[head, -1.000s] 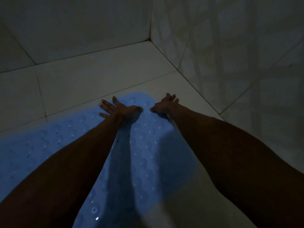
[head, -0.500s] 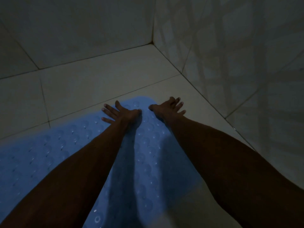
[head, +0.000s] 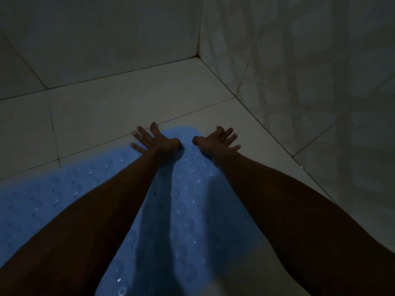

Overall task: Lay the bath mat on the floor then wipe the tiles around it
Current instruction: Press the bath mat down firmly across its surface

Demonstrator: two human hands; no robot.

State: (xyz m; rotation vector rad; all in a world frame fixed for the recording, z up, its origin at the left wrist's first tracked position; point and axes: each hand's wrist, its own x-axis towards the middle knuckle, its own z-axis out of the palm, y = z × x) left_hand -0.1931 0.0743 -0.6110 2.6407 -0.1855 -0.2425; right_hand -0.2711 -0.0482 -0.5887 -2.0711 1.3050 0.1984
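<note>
Blue, bumpy plastic fills the near part of the view: the bath mat [head: 192, 210] is spread flat on the pale floor tiles [head: 119, 107], running from the lower left up towards the room's corner, its surface studded with round suction dimples. Two bare forearms are stretched along it. Further out, the left hand [head: 154, 141] is laid palm down on the mat's far rounded end, with fingers fanned wide and some of their tips reaching past the edge onto the tile. The right hand [head: 218, 139] is set just beside it, also flat and splayed, its outer fingers lying over the mat's right edge; nothing is pinched or held by either hand. The first step is judged to be in hand and nearly done: the mat is being pressed and smoothed down at its far end. Wiping is not yet begun, and no cloth or sponge is seen, so a wiping tool would have to be fetched next, and the tiles bordering the mat worked without the mat being shifted. No bucket, basin or other container is visible. Beyond the hands, bare floor tile with dark grout lines is seen, then the tiled walls [head: 299, 60] meeting in a dim corner.
</note>
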